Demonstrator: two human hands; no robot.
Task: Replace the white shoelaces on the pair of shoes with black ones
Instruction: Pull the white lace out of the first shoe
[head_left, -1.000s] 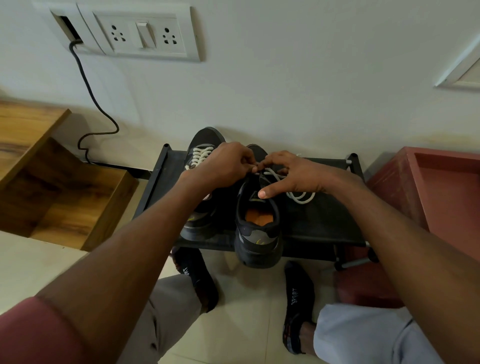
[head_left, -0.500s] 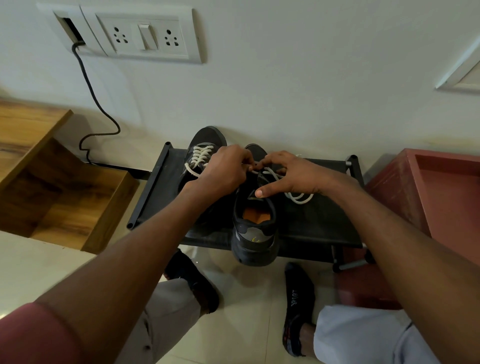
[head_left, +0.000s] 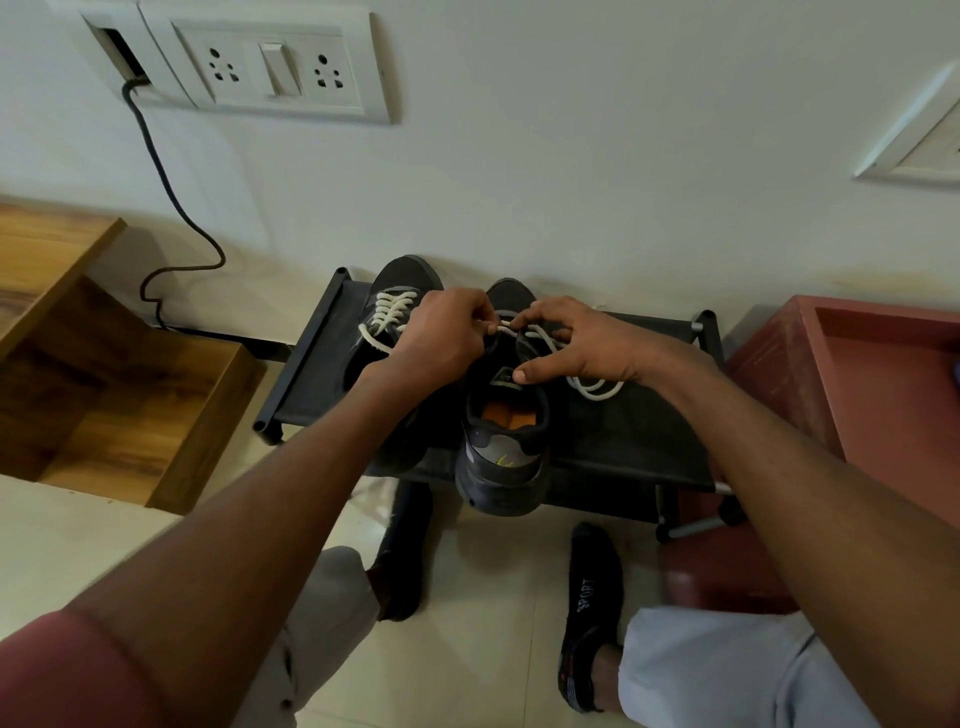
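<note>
- Two hands, the left hand (head_left: 441, 338) and right hand (head_left: 582, 343), pinch the white lace (head_left: 592, 387) over the right shoe (head_left: 501, 457).
- Unlacing seems underway on the rack (head_left: 623, 431); next, pulling lace free of eyelets.

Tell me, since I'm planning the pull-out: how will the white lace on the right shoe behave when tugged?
Probably floppy: the white lace lies in slack loops on the rack. It looks light and should trail wherever the left hand and right hand draw it. It may drag at the eyelets of the right shoe.
</note>
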